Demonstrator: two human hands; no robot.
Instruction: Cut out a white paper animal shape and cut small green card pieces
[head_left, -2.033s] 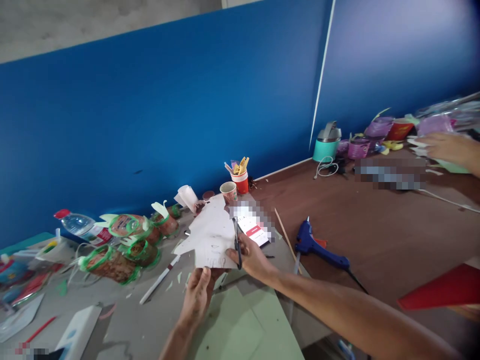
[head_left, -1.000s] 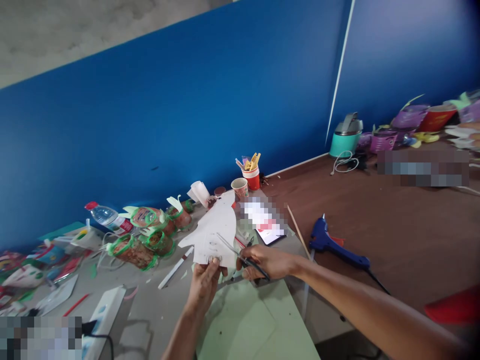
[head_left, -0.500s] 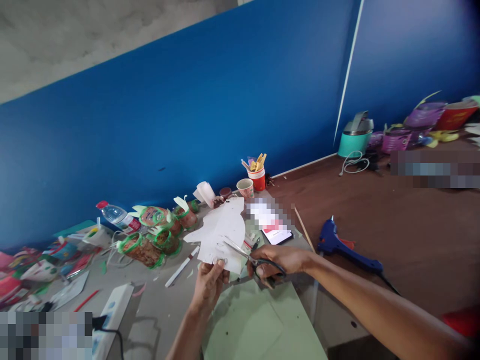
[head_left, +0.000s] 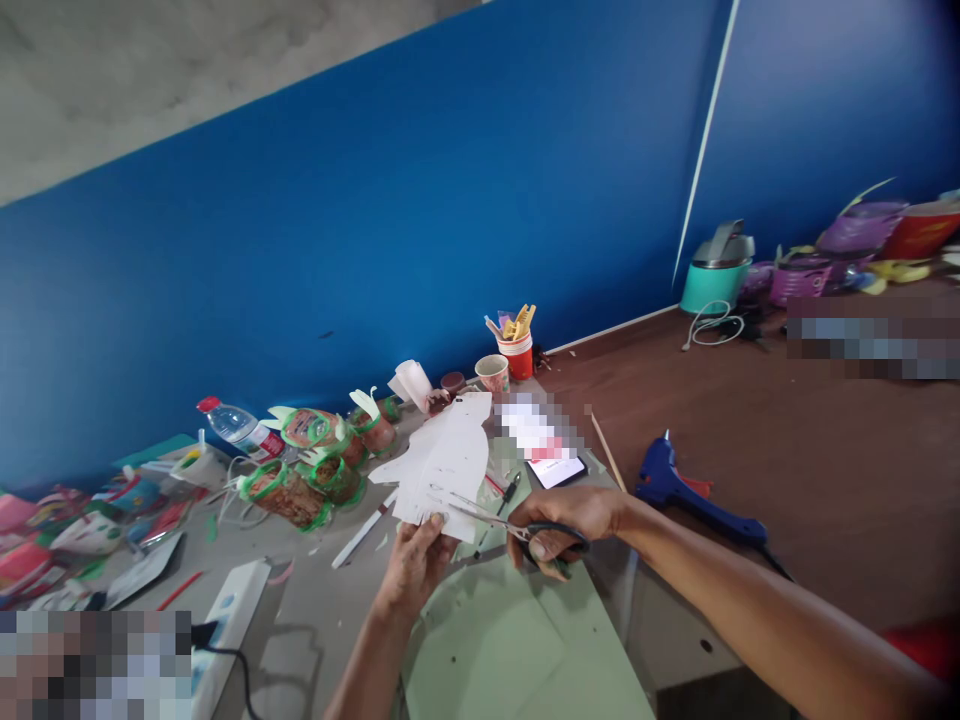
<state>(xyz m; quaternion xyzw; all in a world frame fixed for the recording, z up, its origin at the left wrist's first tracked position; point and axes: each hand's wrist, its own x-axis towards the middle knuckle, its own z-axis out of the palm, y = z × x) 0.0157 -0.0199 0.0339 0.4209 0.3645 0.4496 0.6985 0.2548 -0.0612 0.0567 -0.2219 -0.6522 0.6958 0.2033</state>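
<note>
My left hand (head_left: 418, 560) pinches the lower edge of a white paper cutout (head_left: 450, 450), thumb on top. The sheet has an irregular outline and small marks near its bottom. In my right hand (head_left: 559, 530) is a pair of scissors (head_left: 517, 526) with black handles, fingers through the loops. Their blades point left and lie at the paper's lower right part, just above my left thumb; I cannot tell whether they are cutting into it. Under both hands is a pale green sheet (head_left: 517, 640). Beyond the scissors lies a phone (head_left: 559, 470) with a lit screen.
A blue glue gun (head_left: 694, 500) and a thin wooden stick (head_left: 607, 450) lie at right. Green-rimmed brown pots (head_left: 289, 497), a water bottle (head_left: 240, 430) and a white pen (head_left: 364, 530) are at left. A power strip (head_left: 229, 620) sits nearer. A red cup (head_left: 516, 358) holds yellow utensils.
My right hand and the scissors have moved slightly right and down across the paper. My left hand keeps its hold, with the paper shifted slightly.
</note>
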